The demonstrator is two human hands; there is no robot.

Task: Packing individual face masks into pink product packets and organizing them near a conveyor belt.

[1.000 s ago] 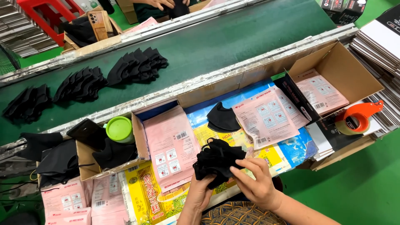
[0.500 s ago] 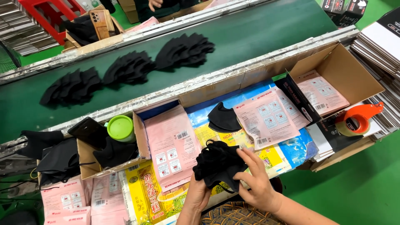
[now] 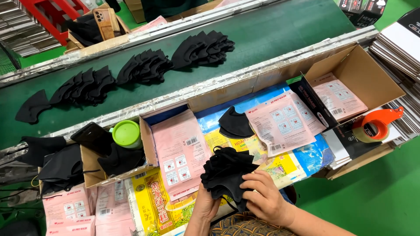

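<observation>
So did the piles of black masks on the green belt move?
Yes. The mask piles slid right along the conveyor belt, judged against the fixed green cup.

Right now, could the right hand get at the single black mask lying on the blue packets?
Probably yes: the right hand holds the black mask stack, but the single black mask lies uncovered just beyond it, with nothing between.

Stack of black masks [image 3: 227, 172], fanned, held above pink packets

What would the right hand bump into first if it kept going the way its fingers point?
The right hand points up-left, its fingers already on the stack of black masks that both hands hold. So the masks come first. Beyond them lies the pink packet, though depth is hard to judge.
</observation>
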